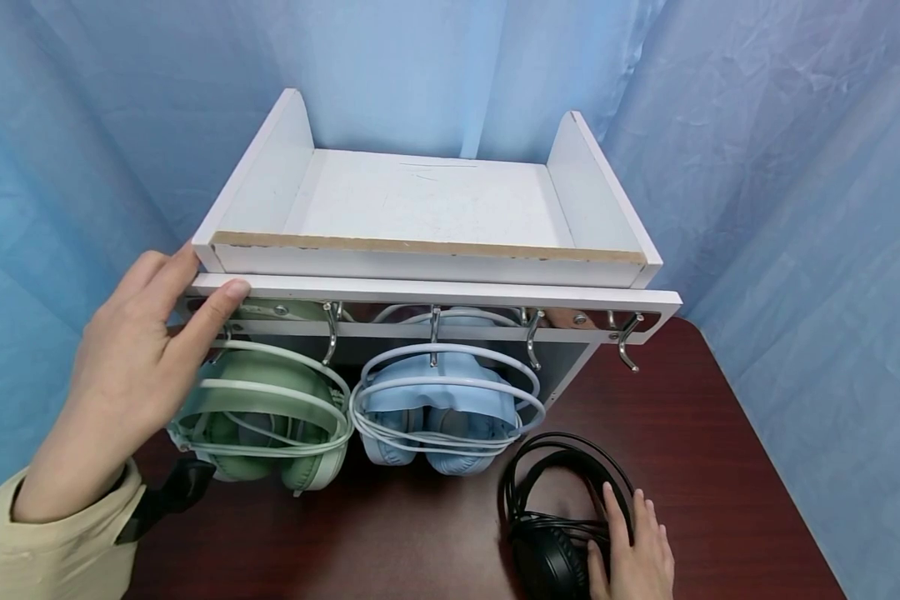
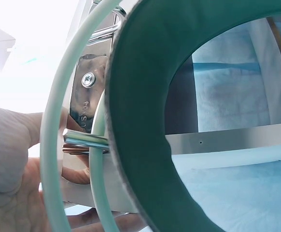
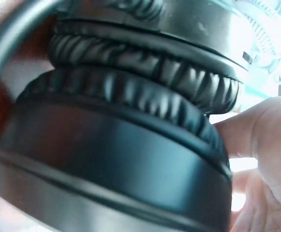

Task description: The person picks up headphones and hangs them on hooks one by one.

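1. The left hand (image 1: 131, 342) grips the left end of the white shelf (image 1: 435, 200). The thumb lies over the front edge, and the other fingers are at the side and back.
2. The right hand (image 1: 637, 550) is down low, touching the black headphones (image 1: 551, 558). Its fingers look mostly straight, with the thumb spread wide from them. I cannot tell how hard they press.
3. The black headphones lie on the shiny red-brown desk (image 1: 720, 467), in front of the shelf and toward its right side. A thin black cord is looped around them.
4. The green headphones (image 1: 270, 367) hang at the left end of the shelf, just below the left hand. The left wrist view shows a hook poking out by their pale green loops.
5. The light blue headphones (image 1: 442, 396) hang from a hook near the middle, right beside the green ones. Their cord goes around in loops too.
6. A shiny metal strip (image 1: 583, 322) with bent hooks (image 1: 534, 337) runs along the front of the shelf. The top has two tall white sides and a brown front edge.
7. A blue curtain (image 1: 757, 125) hangs behind it all. The left arm has a pale yellow sleeve (image 1: 52, 533).
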`<state>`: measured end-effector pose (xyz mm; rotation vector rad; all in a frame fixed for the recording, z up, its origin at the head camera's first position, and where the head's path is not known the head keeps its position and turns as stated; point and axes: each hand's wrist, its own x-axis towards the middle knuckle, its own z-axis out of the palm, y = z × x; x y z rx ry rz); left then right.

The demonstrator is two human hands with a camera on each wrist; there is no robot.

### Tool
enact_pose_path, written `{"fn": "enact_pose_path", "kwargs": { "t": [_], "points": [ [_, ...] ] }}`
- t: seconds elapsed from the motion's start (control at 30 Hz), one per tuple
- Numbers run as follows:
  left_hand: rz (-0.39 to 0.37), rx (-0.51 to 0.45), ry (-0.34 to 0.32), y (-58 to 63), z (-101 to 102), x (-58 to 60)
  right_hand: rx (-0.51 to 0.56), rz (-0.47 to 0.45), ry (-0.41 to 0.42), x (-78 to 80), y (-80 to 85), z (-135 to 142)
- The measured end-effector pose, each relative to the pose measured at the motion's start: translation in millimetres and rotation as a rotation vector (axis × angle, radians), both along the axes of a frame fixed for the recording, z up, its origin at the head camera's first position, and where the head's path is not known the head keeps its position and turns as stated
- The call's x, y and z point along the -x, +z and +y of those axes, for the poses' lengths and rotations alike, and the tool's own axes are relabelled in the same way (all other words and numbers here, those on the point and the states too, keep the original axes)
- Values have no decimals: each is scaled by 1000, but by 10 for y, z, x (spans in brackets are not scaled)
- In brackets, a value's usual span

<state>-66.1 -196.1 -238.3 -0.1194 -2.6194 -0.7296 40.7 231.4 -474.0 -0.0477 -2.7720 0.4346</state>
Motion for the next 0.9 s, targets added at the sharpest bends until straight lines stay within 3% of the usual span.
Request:
{"fn": "enact_pose_path", "kwargs": {
  "t": [0.27, 0.4, 0.7, 0.9],
  "points": [
    [-8, 0, 7, 2, -3, -4, -23, -45, -92, 0, -25, 4],
    [-7, 3, 7, 1, -3, -2, -25, -109, -148, -1, -2, -11],
    [-6, 7, 9, -3, -1, -4, 77, -436, -291, 2, 68, -16],
    [-8, 7, 17, -2, 7, -2, 85, -414, -348, 12, 33, -26]
  ]
}}
